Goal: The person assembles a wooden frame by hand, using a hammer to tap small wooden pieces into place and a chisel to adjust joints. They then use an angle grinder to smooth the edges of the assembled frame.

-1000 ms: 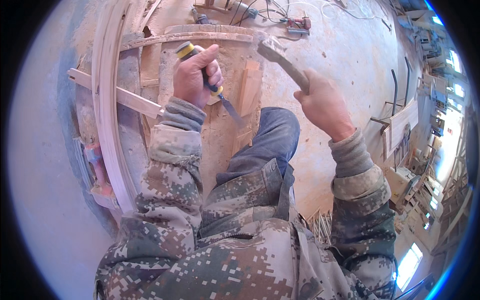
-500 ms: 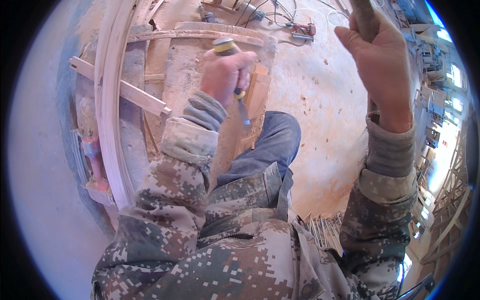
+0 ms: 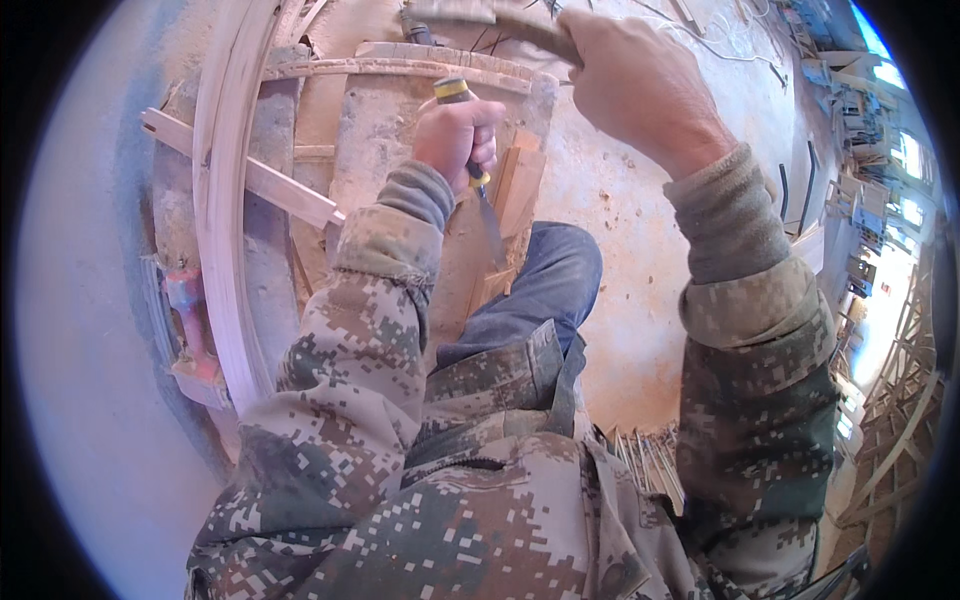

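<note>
My left hand (image 3: 455, 138) is wrapped round the yellow-and-black handle of a chisel (image 3: 491, 222). The blade slants down, its tip at a narrow piece of wood (image 3: 520, 185) on the bench beside my knee. Up at the top, my right hand (image 3: 640, 85) grips the wooden handle of a hammer (image 3: 535, 30). The hammer lies roughly level, its blurred head pointing left above the chisel's handle and partly cut off by the picture's edge.
Long pale planks (image 3: 220, 180) run along the left of the dusty bench (image 3: 375, 130), crossed by a shorter notched strip (image 3: 290, 193). A red clamp (image 3: 190, 315) stands at the left. Thin wooden sticks (image 3: 650, 465) lie on the floor beside me.
My right hand has swung left with the hammer, from upright at the upper right to level over the chisel. The left hand keeps its grip, almost unmoved.
</note>
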The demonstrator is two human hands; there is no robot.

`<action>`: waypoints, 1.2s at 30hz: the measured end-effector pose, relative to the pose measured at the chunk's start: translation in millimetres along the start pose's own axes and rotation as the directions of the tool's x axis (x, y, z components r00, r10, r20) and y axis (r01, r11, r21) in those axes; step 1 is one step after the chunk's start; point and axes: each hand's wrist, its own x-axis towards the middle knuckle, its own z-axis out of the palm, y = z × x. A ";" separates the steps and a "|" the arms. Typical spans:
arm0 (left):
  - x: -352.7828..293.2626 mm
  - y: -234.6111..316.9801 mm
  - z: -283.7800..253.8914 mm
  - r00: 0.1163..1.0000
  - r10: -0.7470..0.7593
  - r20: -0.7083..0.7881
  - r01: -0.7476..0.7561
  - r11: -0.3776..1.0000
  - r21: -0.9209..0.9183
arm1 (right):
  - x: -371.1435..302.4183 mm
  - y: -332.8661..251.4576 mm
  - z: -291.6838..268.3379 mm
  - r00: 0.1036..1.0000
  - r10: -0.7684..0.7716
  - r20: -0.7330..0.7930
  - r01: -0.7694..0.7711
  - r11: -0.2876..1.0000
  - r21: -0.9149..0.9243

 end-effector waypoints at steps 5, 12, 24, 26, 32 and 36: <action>-4.7 1.3 1.6 0.994 0.056 0.091 -0.062 0.996 0.068 | 5.9 -3.8 0.0 0.943 -0.069 0.325 0.096 0.993 -0.067; -68.2 8.5 -30.1 0.766 0.294 0.572 -0.305 0.949 -0.079 | -58.8 11.5 22.5 0.982 0.115 0.148 -0.149 0.959 0.243; -110.4 8.7 10.1 0.830 0.415 0.372 -0.479 0.873 0.096 | -232.3 -31.5 50.1 0.576 0.495 0.650 -0.711 -0.090 0.698; -111.1 -3.0 10.2 0.849 0.392 0.353 -0.461 0.877 0.135 | -250.2 -39.9 47.1 0.574 0.496 0.651 -0.680 -0.153 0.717; -119.3 -13.6 32.0 0.850 0.310 0.426 -0.469 0.814 0.343 | -274.4 -51.4 34.0 0.604 0.587 0.538 -0.532 -0.205 0.821; -117.7 -22.5 58.7 0.861 0.207 0.464 -0.469 0.675 0.570 | -276.5 -54.9 -9.0 0.582 0.681 0.444 -0.460 -0.174 0.871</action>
